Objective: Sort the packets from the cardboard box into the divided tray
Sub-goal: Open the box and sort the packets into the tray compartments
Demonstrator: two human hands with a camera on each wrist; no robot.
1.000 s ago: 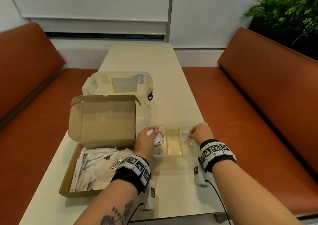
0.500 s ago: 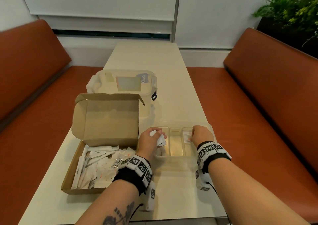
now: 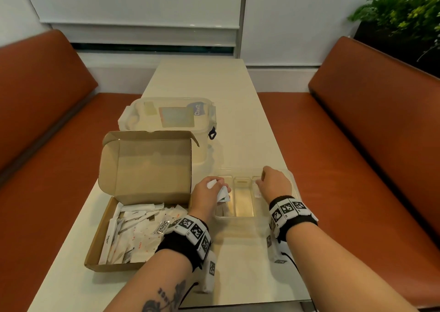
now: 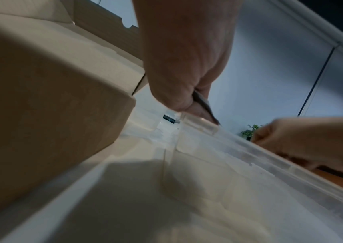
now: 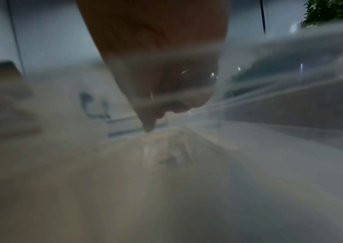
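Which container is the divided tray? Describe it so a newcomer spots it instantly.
On the long cream table, look to the right of the open cardboard box, between the two hands. The divided tray is the low clear plastic one split into narrow side-by-side compartments, unlike the taller lidded tub behind the box.

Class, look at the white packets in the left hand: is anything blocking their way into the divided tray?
Nothing visible does. The left hand holds the white packets over the left compartment of the divided tray, which is open-topped. The right hand is over the right compartment, clear of that path.
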